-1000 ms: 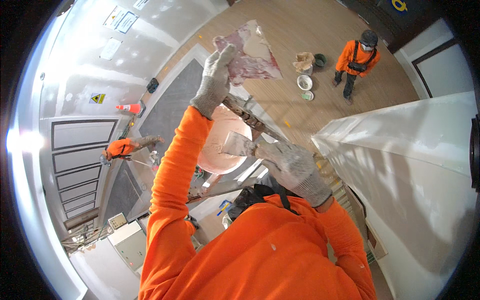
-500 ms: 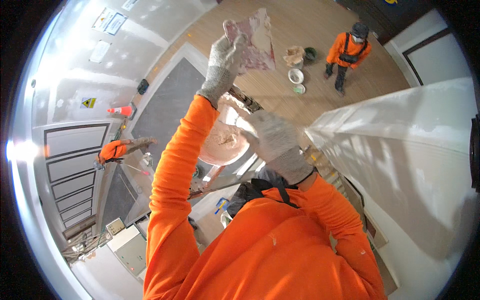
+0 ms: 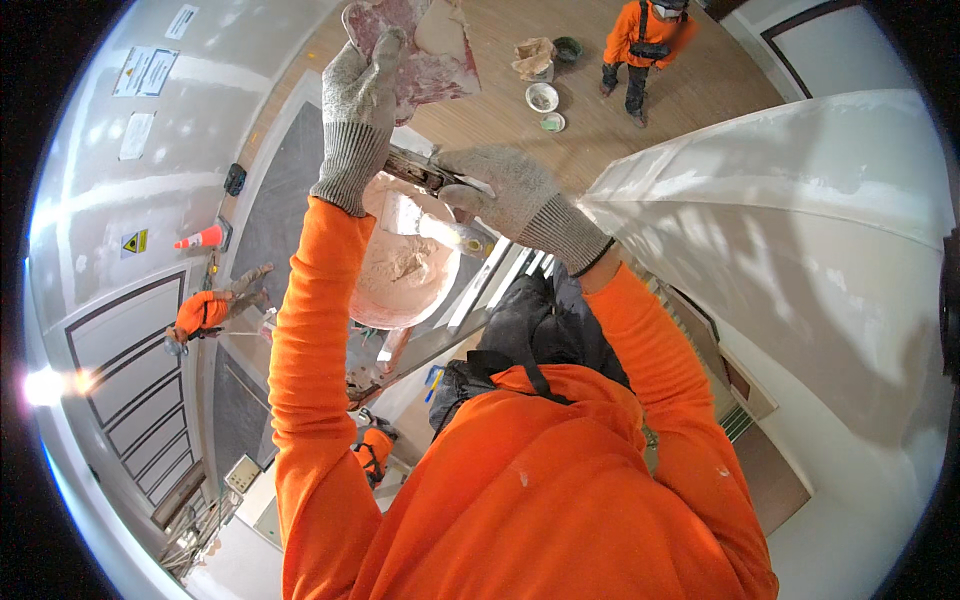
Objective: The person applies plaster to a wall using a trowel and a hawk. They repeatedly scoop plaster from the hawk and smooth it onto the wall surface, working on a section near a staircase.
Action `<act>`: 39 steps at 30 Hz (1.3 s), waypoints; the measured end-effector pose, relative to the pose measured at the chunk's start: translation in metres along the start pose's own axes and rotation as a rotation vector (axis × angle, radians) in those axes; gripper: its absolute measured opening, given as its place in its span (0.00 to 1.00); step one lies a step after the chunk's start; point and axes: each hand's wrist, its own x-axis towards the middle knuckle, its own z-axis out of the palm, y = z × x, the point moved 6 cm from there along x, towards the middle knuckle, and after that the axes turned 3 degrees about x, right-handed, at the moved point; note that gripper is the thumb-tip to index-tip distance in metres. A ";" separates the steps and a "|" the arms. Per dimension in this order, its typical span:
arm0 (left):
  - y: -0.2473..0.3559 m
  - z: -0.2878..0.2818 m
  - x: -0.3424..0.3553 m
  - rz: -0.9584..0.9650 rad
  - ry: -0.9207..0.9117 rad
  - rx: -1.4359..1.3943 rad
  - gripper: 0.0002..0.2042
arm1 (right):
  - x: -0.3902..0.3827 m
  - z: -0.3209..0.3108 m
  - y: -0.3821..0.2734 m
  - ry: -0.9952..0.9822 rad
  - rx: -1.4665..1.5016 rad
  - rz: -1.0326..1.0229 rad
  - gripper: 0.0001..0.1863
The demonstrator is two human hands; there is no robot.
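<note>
My left hand [image 3: 362, 95], in a grey knit glove, is raised at the upper left and closed round a flat red plastic spreader [image 3: 440, 82] smeared with pale plaster. Below it is a round tub [image 3: 372, 322] of pinkish wet plaster. A putty knife [image 3: 462, 237] rests across the tub, its blade in the plaster and its handle over the rim. My gloved right hand [image 3: 515, 193] is closed round the end of a worn dark metal bar [image 3: 418, 171] at the tub's far edge, thumb on the near side. The palm side of its grip is hidden.
Co-workers in orange stand far right [image 3: 648, 45], bend at left [image 3: 205, 312] and show low down [image 3: 375, 452]. Buckets [image 3: 542, 97] stand on the wooden floor. A pale ledge [image 3: 750, 165] runs along the right. An orange cone [image 3: 200, 238] stands by the left wall.
My right hand, blurred beside the tub before, has moved to the dark bar and closed on it. The putty knife handle shows now. The view has shifted; my left hand keeps the spreader.
</note>
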 end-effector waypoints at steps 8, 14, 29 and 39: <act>-0.007 -0.006 0.001 -0.072 0.026 0.080 0.22 | -0.002 -0.009 -0.009 0.048 0.008 -0.110 0.28; -0.009 -0.006 0.002 -0.093 0.025 0.205 0.22 | 0.004 0.000 0.009 -0.131 0.142 -0.021 0.34; -0.008 -0.006 -0.005 -0.212 0.054 0.167 0.20 | 0.022 -0.007 0.020 -0.313 0.458 -0.074 0.41; -0.020 -0.029 0.001 0.041 0.075 0.436 0.21 | 0.017 -0.013 0.026 -0.303 0.466 -0.007 0.34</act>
